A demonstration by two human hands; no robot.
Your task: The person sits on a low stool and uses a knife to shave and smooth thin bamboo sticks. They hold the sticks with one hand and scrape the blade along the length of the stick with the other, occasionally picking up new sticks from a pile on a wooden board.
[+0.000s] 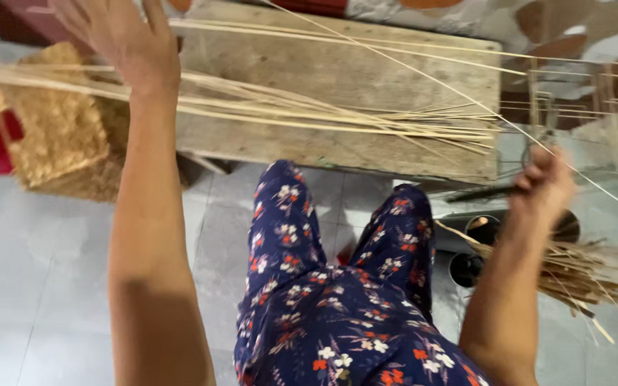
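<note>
One wooden bench point(337, 71), seemingly grey-tiled floor point(37, 286).

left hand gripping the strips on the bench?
No: the left hand is open, fingers spread above the thin strips on the wooden bench.

Honestly, no packages, labels, signs or screens anywhere in this shot. Nothing boxed or wrapped on the wooden surface point(337, 71), nothing stuck to its front edge, and nothing printed or lit up on the floor below it either. Just raw, loose material around that surface, so nothing to report.
</note>
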